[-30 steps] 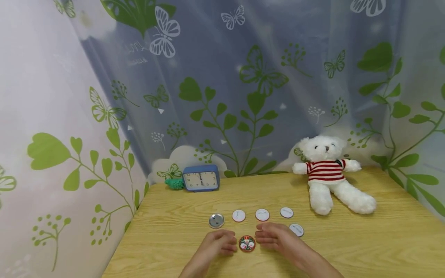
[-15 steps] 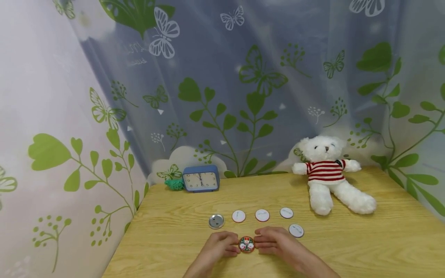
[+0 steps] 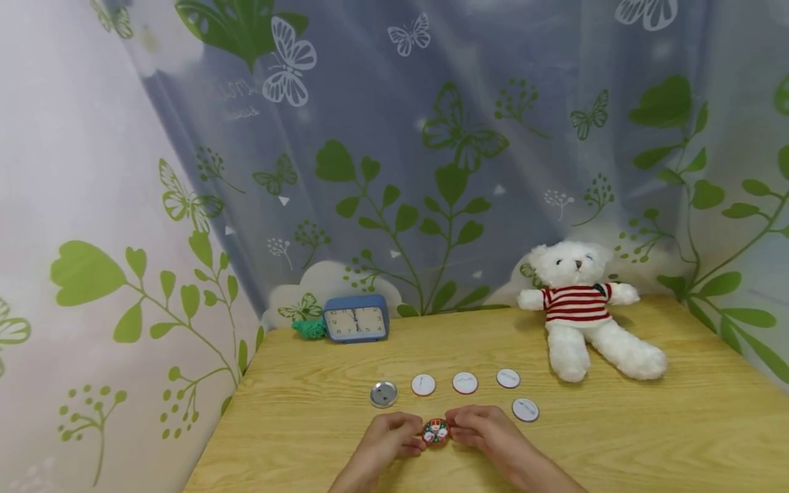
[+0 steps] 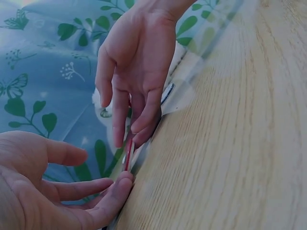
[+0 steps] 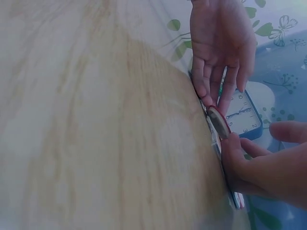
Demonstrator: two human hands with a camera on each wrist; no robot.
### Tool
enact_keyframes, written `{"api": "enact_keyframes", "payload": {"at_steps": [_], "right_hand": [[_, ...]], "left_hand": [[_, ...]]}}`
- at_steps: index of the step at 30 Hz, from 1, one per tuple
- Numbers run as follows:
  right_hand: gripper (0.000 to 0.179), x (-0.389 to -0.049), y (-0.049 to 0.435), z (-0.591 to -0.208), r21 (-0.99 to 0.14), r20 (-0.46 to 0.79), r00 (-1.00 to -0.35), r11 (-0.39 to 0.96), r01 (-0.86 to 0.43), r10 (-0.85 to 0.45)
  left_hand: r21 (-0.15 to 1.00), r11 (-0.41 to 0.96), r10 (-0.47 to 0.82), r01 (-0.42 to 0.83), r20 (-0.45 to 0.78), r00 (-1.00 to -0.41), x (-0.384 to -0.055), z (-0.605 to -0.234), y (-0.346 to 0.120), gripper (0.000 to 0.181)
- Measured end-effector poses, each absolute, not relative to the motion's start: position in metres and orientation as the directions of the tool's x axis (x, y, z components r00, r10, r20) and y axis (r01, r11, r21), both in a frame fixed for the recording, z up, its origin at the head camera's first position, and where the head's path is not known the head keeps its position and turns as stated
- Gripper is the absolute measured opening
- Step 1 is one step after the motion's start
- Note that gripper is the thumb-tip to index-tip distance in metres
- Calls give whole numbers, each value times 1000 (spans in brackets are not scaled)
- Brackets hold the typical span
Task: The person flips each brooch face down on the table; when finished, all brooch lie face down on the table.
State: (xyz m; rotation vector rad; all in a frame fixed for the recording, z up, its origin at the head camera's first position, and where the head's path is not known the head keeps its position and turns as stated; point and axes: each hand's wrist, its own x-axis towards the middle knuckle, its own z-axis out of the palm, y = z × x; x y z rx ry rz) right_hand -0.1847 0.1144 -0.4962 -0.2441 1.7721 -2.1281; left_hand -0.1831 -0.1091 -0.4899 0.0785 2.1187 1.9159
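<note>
A round button badge point(image 3: 435, 433) with a red, green and white picture lies between my two hands near the front of the table. My left hand point(image 3: 390, 438) has its fingertips at the badge's left edge, thumb held apart. From the other side, the fingertips of my right hand point(image 3: 487, 431) touch the right edge, and that thumb also stands away. In the right wrist view the badge point(image 5: 219, 122) is tilted, showing its grey underside. Seen from the left wrist, the badge point(image 4: 128, 154) stands nearly edge-on between the fingertips.
Behind the hands lie a silver-backed badge point(image 3: 383, 394) and several white-backed badges point(image 3: 465, 383), pins upward, one near the right hand. A blue alarm clock point(image 3: 356, 319) with a green object point(image 3: 309, 329) stands at the back left. A white teddy bear point(image 3: 577, 308) sits at the back right.
Both hands have closed in on the badge from the sides, until their fingertips meet its edges. The badge has shifted very slightly left. The other badges stay where they were.
</note>
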Motion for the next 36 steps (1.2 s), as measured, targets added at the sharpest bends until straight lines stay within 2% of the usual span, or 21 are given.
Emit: {"api": "enact_keyframes", "payload": {"at_steps": [10, 15, 19, 25, 36], "right_hand": [[42, -183, 105, -500, -990, -101, -947, -64, 126, -305], [42, -185, 100, -503, -994, -82, -945, -41, 101, -316], [40, -186, 95, -505, -997, -59, -943, -22, 70, -328], [37, -186, 89, -504, -999, -39, -964, 15, 37, -262], [32, -193, 88, -498, -997, -60, -984, -32, 67, -165]], "left_hand": [[977, 152, 246, -150, -184, -952, -183, -489, -109, 26], [975, 166, 266, -149, -190, -945, -183, -490, -109, 25], [979, 179, 295, -94, -145, -944, -182, -492, -110, 24], [976, 216, 304, -42, -108, -947, -182, -494, -111, 23], [989, 130, 313, -71, -109, -944, -184, -497, -109, 17]]}}
